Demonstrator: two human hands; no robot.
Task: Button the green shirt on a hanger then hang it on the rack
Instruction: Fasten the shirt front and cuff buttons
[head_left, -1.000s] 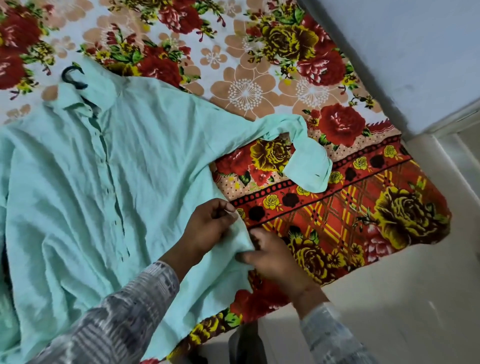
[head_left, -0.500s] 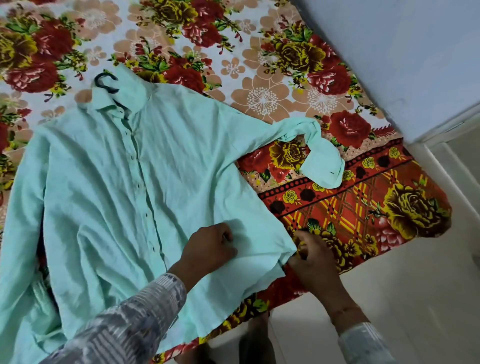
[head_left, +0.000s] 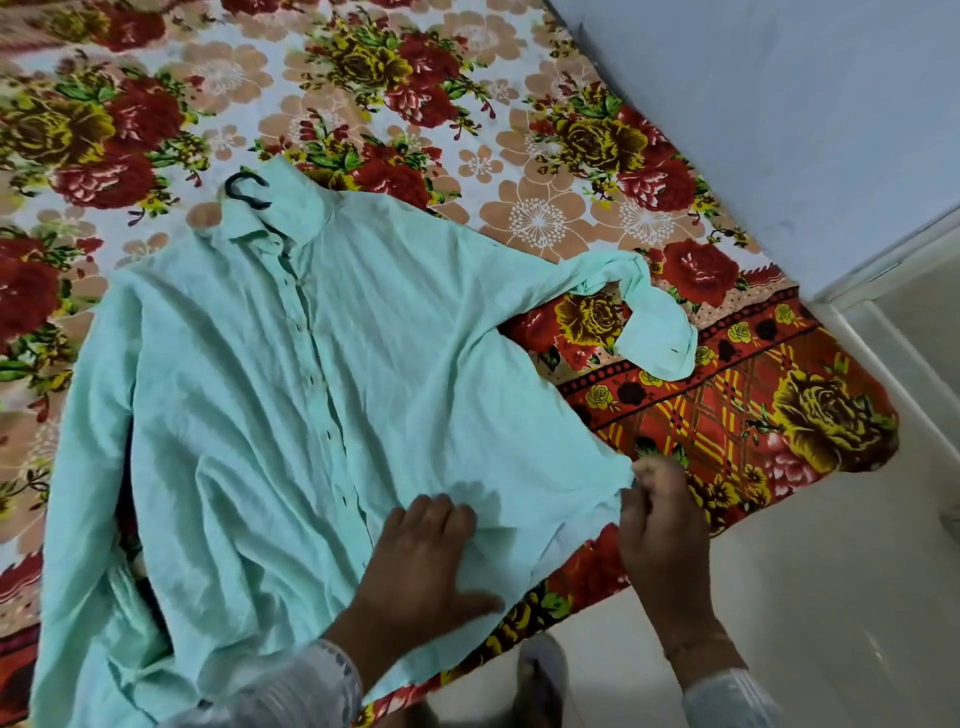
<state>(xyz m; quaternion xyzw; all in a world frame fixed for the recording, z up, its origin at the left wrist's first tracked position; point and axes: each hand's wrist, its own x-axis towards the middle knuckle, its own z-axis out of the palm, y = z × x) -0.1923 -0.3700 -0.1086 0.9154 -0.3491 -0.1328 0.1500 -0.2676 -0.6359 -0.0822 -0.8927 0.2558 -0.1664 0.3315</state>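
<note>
The light green shirt (head_left: 249, 395) lies face up on the bed, its button placket closed down the middle. A black hanger hook (head_left: 244, 191) sticks out of the collar at the far end. My left hand (head_left: 423, 561) rests on the lower front panel near the hem, fingers bent onto the cloth. My right hand (head_left: 657, 512) pinches the shirt's right hem corner at the bed's edge and holds it out sideways. The right sleeve (head_left: 649, 325) lies twisted across the bedsheet.
A floral bedsheet (head_left: 519, 130) in red, yellow and beige covers the bed. A pale wall (head_left: 779, 130) runs along the bed's right side. Light tiled floor (head_left: 805, 571) lies below the bed's near edge, where my feet show. No rack is in view.
My right hand has drawn the hem corner out to the right, flattening the lower panel. My left hand moved from gripping the cloth to resting on it. The view has shifted.
</note>
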